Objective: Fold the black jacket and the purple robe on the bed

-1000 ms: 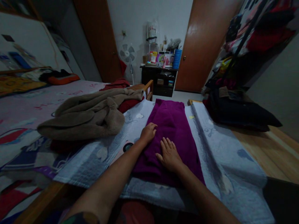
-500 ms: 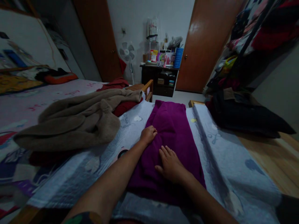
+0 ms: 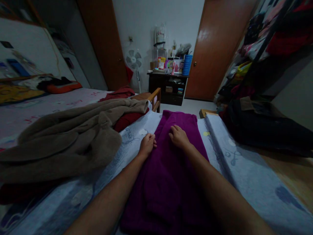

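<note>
A long purple garment (image 3: 168,182) lies folded lengthwise on the pale blue printed sheet (image 3: 244,173), with a sleeve-like layer on top. At its left edge, my left hand (image 3: 147,144) is closed, thumb and fingers curled together at the cloth; the exact grip is partly hidden. My right hand (image 3: 180,137) rests palm down on the upper part of the garment, its fingers bent but not wrapped around anything. Both forearms reach forward over the cloth.
A brown fleecy coat (image 3: 73,140) lies to the left over dark red cloth (image 3: 128,120). Dark folded clothing (image 3: 266,127) is piled at the right. Beyond the wooden bed rail (image 3: 156,98) stand a fan (image 3: 134,60) and a dark cabinet (image 3: 165,88).
My right hand has slid forward up the garment, its fingers now more bent. My left hand has shifted slightly left along the edge. The view has moved a little closer.
</note>
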Tool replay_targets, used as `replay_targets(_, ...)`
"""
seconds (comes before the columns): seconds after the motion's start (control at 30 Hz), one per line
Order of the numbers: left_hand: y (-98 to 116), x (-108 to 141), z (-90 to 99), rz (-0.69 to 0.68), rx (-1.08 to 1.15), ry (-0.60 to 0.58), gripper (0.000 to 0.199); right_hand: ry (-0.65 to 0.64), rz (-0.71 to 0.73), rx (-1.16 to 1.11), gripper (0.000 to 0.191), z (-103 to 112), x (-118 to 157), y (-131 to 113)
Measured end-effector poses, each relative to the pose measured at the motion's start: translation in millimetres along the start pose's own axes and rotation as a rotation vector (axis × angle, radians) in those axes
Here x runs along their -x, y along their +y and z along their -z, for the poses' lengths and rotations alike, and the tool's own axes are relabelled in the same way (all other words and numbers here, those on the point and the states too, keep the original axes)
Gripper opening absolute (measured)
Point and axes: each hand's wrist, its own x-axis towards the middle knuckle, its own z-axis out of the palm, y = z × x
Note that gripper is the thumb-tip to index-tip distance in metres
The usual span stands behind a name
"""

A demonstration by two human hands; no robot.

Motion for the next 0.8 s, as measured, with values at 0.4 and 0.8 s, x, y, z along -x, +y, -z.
replay_targets(0.4, -16.6, -97.5, 16.2, -0.041, -0.596, 0.322, 0.032, -0.01, 0.027, 0.059, 0.064, -59.2, 1.2, 13.7)
replay_targets(0.8, 27.0, -167.1, -84.9, -0.202, -0.517, -0.214, 0.032, 0.012, 0.028, 0.051, 0.064, -62.4, 0.0, 14.7)
